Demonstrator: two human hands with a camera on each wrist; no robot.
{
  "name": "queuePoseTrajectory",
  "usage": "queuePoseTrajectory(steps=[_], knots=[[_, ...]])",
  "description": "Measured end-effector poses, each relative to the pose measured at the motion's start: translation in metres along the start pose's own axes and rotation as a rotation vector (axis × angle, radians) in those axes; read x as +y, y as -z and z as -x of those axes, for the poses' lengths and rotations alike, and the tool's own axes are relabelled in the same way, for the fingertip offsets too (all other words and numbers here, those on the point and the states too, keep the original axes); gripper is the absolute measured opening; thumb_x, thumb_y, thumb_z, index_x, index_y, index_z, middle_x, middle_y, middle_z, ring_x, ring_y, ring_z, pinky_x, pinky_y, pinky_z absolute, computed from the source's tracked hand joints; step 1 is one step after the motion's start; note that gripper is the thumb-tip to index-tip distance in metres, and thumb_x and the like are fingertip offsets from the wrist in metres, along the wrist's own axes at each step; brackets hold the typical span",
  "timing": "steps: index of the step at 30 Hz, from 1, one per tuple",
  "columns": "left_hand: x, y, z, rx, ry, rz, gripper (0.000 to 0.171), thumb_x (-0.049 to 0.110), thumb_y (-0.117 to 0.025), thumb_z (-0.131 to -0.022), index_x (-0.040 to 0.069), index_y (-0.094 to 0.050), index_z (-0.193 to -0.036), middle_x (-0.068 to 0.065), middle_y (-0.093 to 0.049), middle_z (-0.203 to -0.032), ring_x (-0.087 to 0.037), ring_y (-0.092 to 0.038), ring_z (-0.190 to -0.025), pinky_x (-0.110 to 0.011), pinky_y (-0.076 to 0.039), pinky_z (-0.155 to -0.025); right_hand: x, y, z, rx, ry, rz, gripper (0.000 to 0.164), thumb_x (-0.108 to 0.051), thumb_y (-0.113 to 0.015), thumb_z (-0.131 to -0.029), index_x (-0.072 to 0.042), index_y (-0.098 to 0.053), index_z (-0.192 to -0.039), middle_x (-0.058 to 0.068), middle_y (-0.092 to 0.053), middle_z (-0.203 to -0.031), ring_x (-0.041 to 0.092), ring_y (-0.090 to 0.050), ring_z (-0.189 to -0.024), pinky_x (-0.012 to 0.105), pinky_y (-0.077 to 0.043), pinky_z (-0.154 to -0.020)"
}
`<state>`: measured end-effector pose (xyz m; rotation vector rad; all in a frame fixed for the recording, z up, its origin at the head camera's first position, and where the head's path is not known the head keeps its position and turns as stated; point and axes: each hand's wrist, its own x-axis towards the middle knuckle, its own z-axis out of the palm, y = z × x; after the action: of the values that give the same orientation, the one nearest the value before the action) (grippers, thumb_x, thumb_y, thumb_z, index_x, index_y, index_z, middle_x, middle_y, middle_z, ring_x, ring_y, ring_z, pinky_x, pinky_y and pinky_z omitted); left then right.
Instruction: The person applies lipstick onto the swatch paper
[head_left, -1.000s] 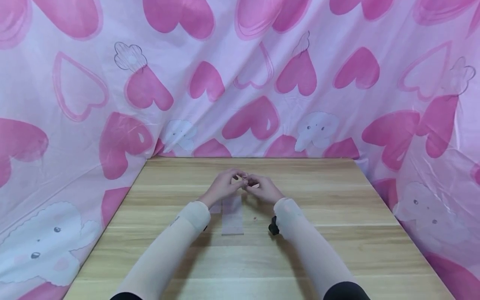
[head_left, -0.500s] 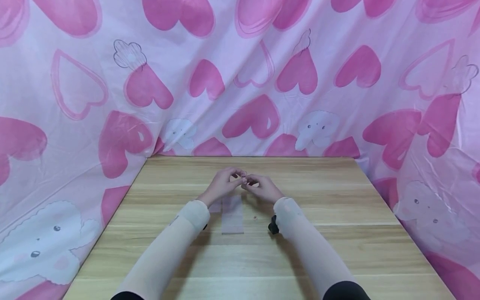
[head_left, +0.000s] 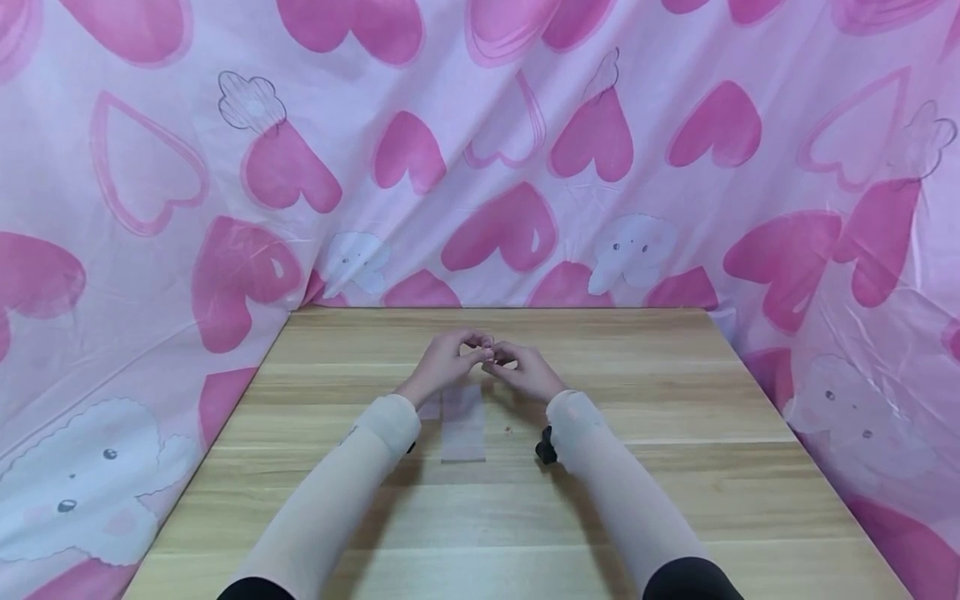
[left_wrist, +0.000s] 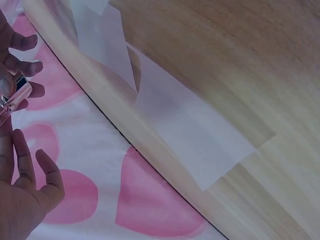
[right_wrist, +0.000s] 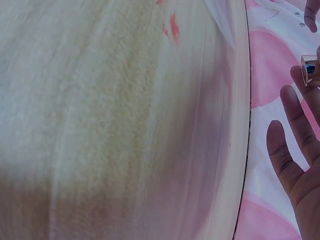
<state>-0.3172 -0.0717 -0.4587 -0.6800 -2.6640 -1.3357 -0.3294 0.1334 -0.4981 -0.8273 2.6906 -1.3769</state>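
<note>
Both hands meet over the far half of the table. Between their fingertips is a small shiny rose-gold tube [left_wrist: 20, 90], which looks like part of a lipstick case. The left hand [head_left: 448, 354] pinches it from the left, and the right hand [head_left: 527, 371] pinches it from the right with thumb and fingertips. In the right wrist view the tube's rim [right_wrist: 306, 70] shows beside the fingers; the rest is cut off by the frame edge. The right hand's other fingers [right_wrist: 280, 150] are spread loosely.
On the wooden table [head_left: 600, 500], a pale strip of paper [head_left: 462, 429] lies below the hands, with another pale piece [head_left: 430, 408] to its left. Small red bits [right_wrist: 174, 27] lie to the strip's right. A pink heart-print curtain [head_left: 495, 150] surrounds the table.
The head view has tilted slightly, so everything sits a little higher in the frame. Both hands stay together around the tube, with only slight finger movement.
</note>
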Motion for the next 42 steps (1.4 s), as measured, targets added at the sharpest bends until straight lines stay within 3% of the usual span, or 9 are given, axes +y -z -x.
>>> queuePoseTrajectory(steps=[8,17,25,30,37,42], knots=[[0.001,0.001,-0.002,0.019,0.018,-0.021,0.018,0.029,-0.073,-0.094,0.019,-0.073,-0.109,0.005,-0.073,-0.103,-0.014,-0.064,-0.101,-0.038,-0.052,-0.084,-0.001,0.000,0.000,0.001,-0.004,-0.001,0.022,-0.031,-0.068,-0.097,-0.023,-0.071,-0.118,-0.011,-0.072,-0.107,0.013,-0.065,-0.102,0.039,-0.056,-0.089],[-0.001,0.000,-0.002,0.040,0.012,-0.004,0.011,0.026,-0.074,-0.093,0.021,-0.073,-0.102,0.008,-0.073,-0.101,-0.011,-0.065,-0.098,-0.035,-0.052,-0.079,-0.003,0.001,0.001,-0.015,-0.036,-0.006,0.020,-0.033,-0.069,-0.097,-0.027,-0.070,-0.116,-0.013,-0.071,-0.106,0.011,-0.064,-0.103,0.040,-0.054,-0.091],[0.010,0.013,-0.004,0.161,0.020,0.023,0.025,0.037,-0.069,-0.096,0.017,-0.072,-0.110,0.009,-0.072,-0.098,-0.014,-0.064,-0.093,-0.037,-0.052,-0.080,0.010,-0.004,0.002,-0.041,-0.044,0.039,0.026,-0.028,-0.071,-0.096,-0.010,-0.072,-0.114,-0.007,-0.071,-0.103,0.013,-0.065,-0.101,0.041,-0.053,-0.092],[0.009,0.017,-0.009,0.152,-0.001,0.007,0.028,0.039,-0.068,-0.096,0.016,-0.072,-0.111,0.008,-0.072,-0.101,-0.014,-0.064,-0.096,-0.036,-0.054,-0.081,0.011,-0.002,0.004,-0.002,-0.083,-0.003,0.026,-0.032,-0.072,-0.095,-0.014,-0.072,-0.114,-0.006,-0.071,-0.103,0.015,-0.065,-0.101,0.043,-0.054,-0.089],[0.000,0.011,-0.012,0.108,0.082,-0.045,0.017,0.039,-0.070,-0.095,0.024,-0.070,-0.104,0.009,-0.071,-0.100,-0.013,-0.064,-0.097,-0.034,-0.055,-0.078,0.010,-0.002,0.006,-0.030,-0.086,-0.009,0.035,-0.034,-0.070,-0.096,-0.008,-0.070,-0.120,-0.007,-0.071,-0.104,0.014,-0.065,-0.102,0.042,-0.054,-0.091],[-0.005,0.005,-0.015,0.072,0.127,-0.030,0.016,0.036,-0.071,-0.094,0.022,-0.071,-0.102,0.007,-0.071,-0.101,-0.014,-0.065,-0.096,-0.034,-0.055,-0.081,0.010,-0.001,0.008,-0.036,-0.086,-0.024,0.037,-0.034,-0.070,-0.096,-0.007,-0.069,-0.121,-0.006,-0.071,-0.106,0.015,-0.065,-0.104,0.042,-0.054,-0.093]])
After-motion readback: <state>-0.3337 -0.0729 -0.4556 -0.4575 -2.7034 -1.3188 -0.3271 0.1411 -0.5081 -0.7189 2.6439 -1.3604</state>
